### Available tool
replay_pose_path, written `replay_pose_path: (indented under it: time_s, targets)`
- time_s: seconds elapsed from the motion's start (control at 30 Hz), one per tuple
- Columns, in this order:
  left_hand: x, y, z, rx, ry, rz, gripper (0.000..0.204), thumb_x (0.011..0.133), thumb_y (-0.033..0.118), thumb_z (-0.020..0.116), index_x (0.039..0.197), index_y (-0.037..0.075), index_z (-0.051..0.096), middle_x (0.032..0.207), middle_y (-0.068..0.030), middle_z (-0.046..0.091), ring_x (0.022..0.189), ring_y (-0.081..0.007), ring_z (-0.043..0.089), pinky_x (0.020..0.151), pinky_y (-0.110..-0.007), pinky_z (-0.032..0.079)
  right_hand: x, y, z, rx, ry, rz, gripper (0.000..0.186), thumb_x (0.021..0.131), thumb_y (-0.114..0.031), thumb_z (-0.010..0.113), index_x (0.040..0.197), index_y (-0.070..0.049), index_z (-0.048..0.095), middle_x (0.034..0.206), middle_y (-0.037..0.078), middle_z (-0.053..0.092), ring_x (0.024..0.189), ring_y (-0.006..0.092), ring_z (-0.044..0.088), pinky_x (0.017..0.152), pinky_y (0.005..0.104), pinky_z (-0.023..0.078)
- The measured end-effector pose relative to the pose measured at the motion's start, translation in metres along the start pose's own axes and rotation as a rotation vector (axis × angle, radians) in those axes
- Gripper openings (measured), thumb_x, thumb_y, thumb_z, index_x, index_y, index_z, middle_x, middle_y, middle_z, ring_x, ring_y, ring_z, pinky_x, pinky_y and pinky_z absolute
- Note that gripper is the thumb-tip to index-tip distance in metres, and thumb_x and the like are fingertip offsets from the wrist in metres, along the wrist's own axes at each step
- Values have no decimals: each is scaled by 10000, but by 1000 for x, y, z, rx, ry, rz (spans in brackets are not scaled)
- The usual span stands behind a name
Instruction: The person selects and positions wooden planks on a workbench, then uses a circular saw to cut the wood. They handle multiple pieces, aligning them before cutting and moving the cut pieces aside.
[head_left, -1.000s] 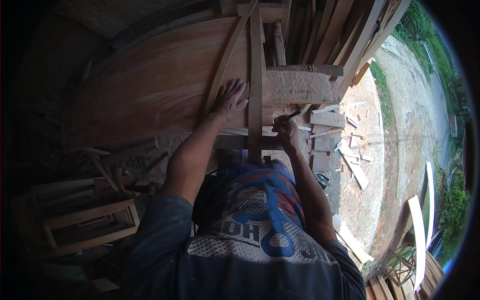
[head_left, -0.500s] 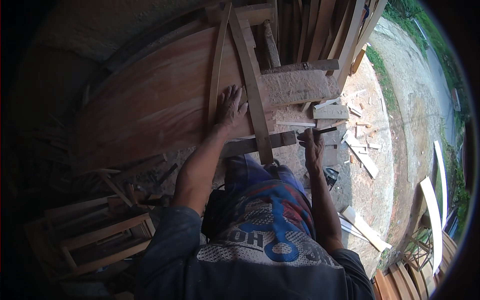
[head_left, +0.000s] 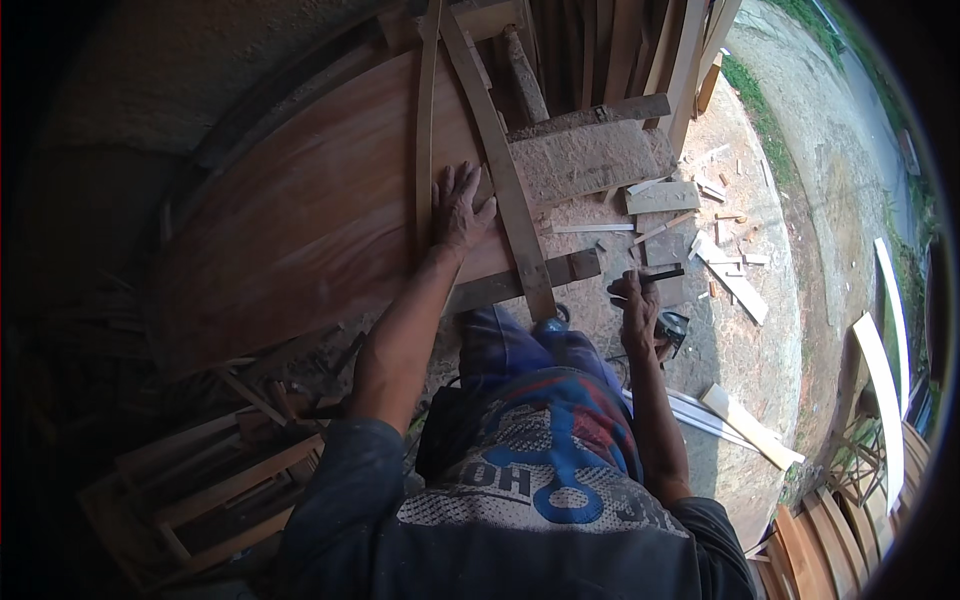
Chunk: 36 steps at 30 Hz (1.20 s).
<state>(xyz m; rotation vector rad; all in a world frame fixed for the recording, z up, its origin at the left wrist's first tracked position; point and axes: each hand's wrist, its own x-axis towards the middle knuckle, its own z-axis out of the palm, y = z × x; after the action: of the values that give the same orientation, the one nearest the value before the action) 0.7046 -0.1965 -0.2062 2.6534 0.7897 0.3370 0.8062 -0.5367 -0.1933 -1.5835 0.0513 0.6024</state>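
Observation:
My left hand (head_left: pixel 461 213) lies flat with its fingers apart on a broad reddish wooden panel (head_left: pixel 300 195). It sits between two long wooden strips, a thin one (head_left: pixel 427 130) along its left side and a wider curved one (head_left: pixel 498 150) to its right. Off the panel's right end, my right hand (head_left: pixel 638 312) is raised in the air. Its fingers close round a short dark pencil-like stick (head_left: pixel 663 274), which points to the right; its exact kind is unclear.
Under the strip's near end lies a dark wooden bar (head_left: pixel 570 268). A sawdust-covered block (head_left: pixel 590 165) stands beyond. Offcuts (head_left: pixel 735 280) litter the floor at right, near a dark power tool (head_left: pixel 672 330). Frames (head_left: pixel 235 490) lie lower left; planks (head_left: pixel 650 60) lean at the back.
My right hand has moved slightly right and nearer to me, with the dark stick still in it. The left hand stays flat on the panel, while the whole view has shifted a little.

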Motion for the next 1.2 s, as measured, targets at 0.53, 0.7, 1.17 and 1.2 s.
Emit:
replay_pose_path:
  time_s: [0.53, 0.7, 1.17, 1.2]
  targets:
    - [4, 5, 1, 10, 47, 34, 688, 858, 377, 608, 1445, 69, 423, 1508, -162, 394, 1423, -440, 242, 1177, -528, 177, 15, -3, -1, -8, -6, -3, 367, 951, -409, 611, 1091, -72, 564, 856, 48, 657, 776, 147, 650, 672, 287, 499]
    - [3, 6, 3, 13, 61, 49, 685, 860, 373, 600, 1438, 51, 424, 1504, -172, 394, 1418, -449, 245, 1173, -535, 178, 20, -7, 0, -26, 9, 25, 379, 948, -402, 621, 1119, -68, 565, 857, 45, 657, 776, 145, 649, 675, 287, 504]
    - [4, 12, -2, 34, 62, 34, 681, 860, 378, 597, 1437, 60, 429, 1493, -173, 411, 1405, -466, 261, 1161, -557, 183, 33, -15, 8, -58, -2, -25, 442, 967, -435, 578, 1125, -22, 580, 897, 103, 680, 798, 196, 684, 664, 305, 526]
    - [3, 11, -1, 37, 64, 36, 682, 864, 385, 590, 1440, 61, 425, 1495, -173, 408, 1404, -468, 261, 1161, -559, 183, 33, -17, 9, -62, -4, -37, 447, 970, -436, 572, 1132, -19, 585, 908, 106, 680, 803, 197, 684, 665, 303, 525]
